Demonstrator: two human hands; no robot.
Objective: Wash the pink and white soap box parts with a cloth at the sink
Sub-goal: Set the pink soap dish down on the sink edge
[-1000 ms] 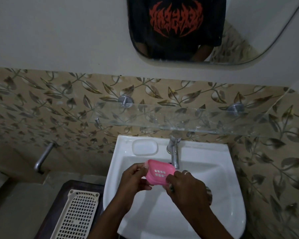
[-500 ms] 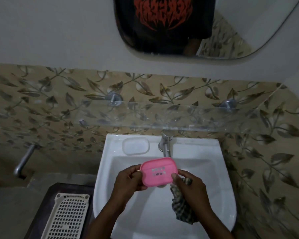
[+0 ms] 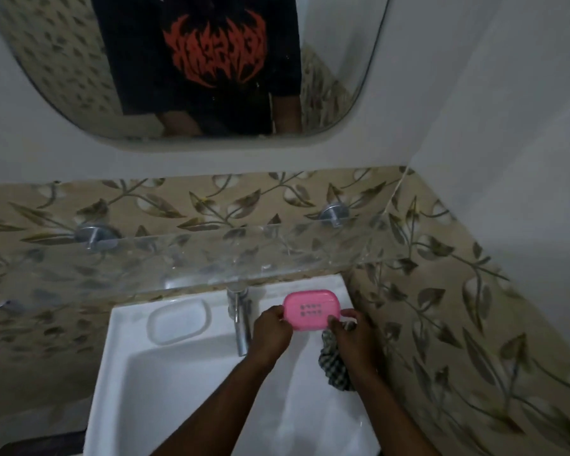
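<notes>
Both hands are on the pink part [image 3: 311,310], slotted face up, held level over the far right corner of the sink [image 3: 178,373], just right of the tap [image 3: 239,319] and under the glass shelf [image 3: 211,258]. The left hand [image 3: 272,330] grips its left end. The right hand [image 3: 354,337] pinches the right end with the checked cloth [image 3: 334,365] bunched in the same hand and dangling below.

No water that I can see, so I'd guess the wiping is paused and it's being checked or parked on that ledge. Next it needs setting down flat so it doesn't slide into the basin. Can't spot the white part anywhere.
</notes>
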